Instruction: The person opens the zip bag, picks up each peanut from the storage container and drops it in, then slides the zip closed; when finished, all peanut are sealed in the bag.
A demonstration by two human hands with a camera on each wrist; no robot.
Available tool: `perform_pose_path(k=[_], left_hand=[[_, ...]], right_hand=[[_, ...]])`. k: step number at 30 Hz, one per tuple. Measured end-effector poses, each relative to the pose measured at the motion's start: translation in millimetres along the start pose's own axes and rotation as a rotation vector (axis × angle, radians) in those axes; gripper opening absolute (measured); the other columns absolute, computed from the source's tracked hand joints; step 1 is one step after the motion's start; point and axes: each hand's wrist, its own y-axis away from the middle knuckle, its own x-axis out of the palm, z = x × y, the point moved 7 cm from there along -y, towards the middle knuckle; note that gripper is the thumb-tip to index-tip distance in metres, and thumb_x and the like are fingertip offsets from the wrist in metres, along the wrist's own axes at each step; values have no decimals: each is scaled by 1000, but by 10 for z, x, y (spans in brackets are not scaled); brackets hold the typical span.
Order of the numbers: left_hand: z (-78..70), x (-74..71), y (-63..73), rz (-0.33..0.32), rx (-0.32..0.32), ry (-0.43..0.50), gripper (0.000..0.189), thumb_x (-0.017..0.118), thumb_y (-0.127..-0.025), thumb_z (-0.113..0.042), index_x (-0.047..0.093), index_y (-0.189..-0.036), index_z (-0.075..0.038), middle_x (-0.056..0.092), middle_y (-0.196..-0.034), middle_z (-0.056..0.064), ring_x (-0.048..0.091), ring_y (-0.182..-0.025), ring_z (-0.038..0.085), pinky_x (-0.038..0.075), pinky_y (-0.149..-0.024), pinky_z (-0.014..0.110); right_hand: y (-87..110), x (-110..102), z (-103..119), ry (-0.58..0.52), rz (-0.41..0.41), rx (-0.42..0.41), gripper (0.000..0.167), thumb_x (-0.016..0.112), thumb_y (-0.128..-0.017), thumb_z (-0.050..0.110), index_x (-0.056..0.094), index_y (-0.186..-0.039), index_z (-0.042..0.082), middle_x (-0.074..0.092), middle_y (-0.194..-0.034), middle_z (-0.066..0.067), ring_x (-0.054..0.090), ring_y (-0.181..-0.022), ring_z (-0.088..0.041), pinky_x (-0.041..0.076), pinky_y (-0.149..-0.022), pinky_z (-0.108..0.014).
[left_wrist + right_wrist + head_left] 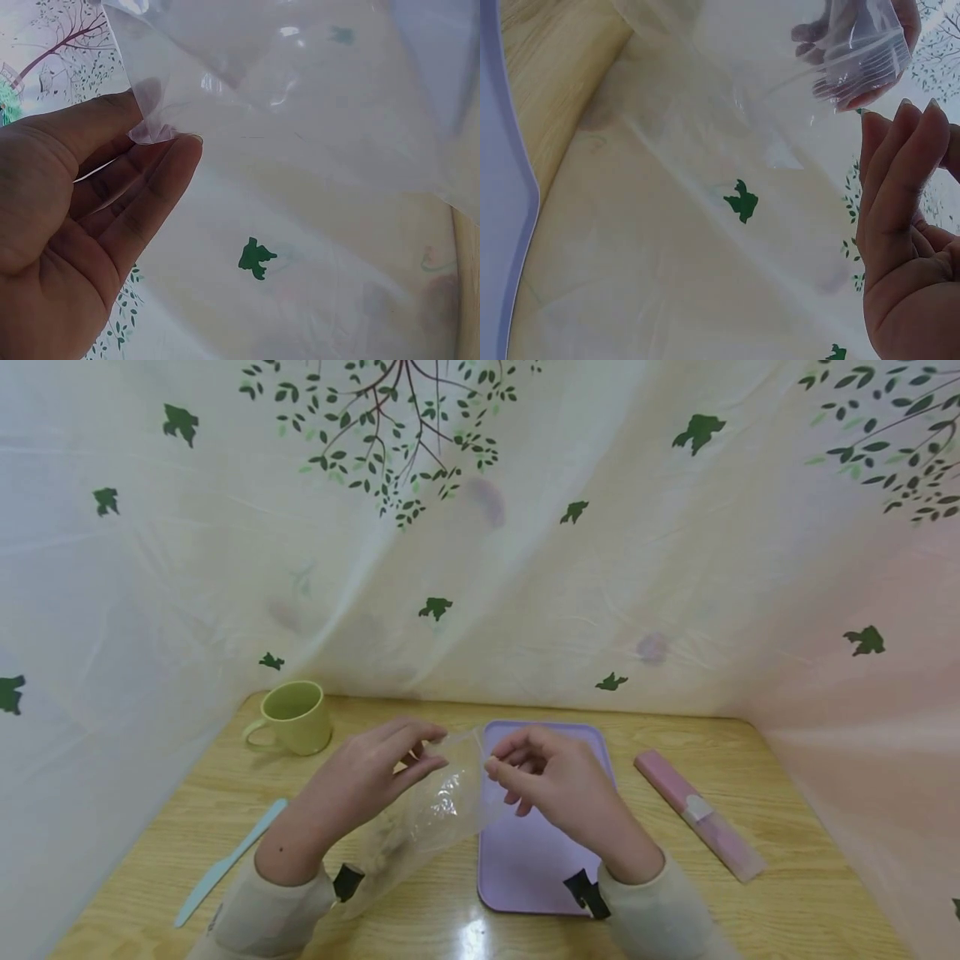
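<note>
A clear plastic zip bag point(447, 797) slants between the two hands, its ridged zip strip point(862, 71) showing in the right wrist view. My left hand point(382, 764) pinches a corner of the bag between thumb and fingers, plainly seen in the left wrist view. Opposite it, my right hand point(551, 781) has thumb and forefinger close together right at the bag's edge; I cannot tell whether film lies between them. Below that hand lies a purple tray point(525, 877) on the wooden table point(427, 906), partly covered by the hand and forearm.
At the back left stands a yellow-green mug point(300, 718). A light blue plastic knife point(228, 864) lies beside the left forearm. To the tray's right is a long, narrow pink pack point(697, 814) with a pale band. A patterned cloth point(510, 635) hangs behind the table.
</note>
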Motion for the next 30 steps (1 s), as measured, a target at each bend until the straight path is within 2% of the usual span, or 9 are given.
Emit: perform_pose_path(k=[6, 14, 19, 30], left_hand=[[0, 4, 5, -7, 4, 1, 36, 86, -90, -11, 72, -122, -6, 78, -106, 2, 75, -82, 9, 64, -70, 23], [-7, 4, 3, -7, 2, -3, 35, 86, -90, -12, 73, -122, -5, 78, -107, 3, 75, -82, 9, 64, -69, 23], [-15, -4, 3, -9, 5, 3, 35, 85, -90, -11, 73, -122, -5, 78, -107, 3, 75, -82, 9, 64, -69, 25], [-15, -11, 10, -9, -3, 2, 36, 86, -89, -11, 72, -122, -5, 78, -106, 3, 75, -83, 10, 64, -69, 25]], right_hand=[[1, 104, -1, 21, 39, -10, 16, 78, -100, 26, 74, -106, 11, 78, -89, -4, 70, -66, -18, 64, -58, -36], [0, 165, -19, 39, 56, 27, 15, 78, -99, 27, 74, -104, 14, 78, -91, -8, 69, -65, -16, 63, -56, -33], [-2, 162, -36, 50, 55, 49, 14, 79, -99, 27, 74, -103, 15, 77, -90, -4, 69, -65, -15, 63, -57, -36], [4, 143, -63, 66, 42, 54, 10, 77, -100, 26, 75, -102, 17, 77, -88, 1, 68, -63, -14, 62, -55, -32]])
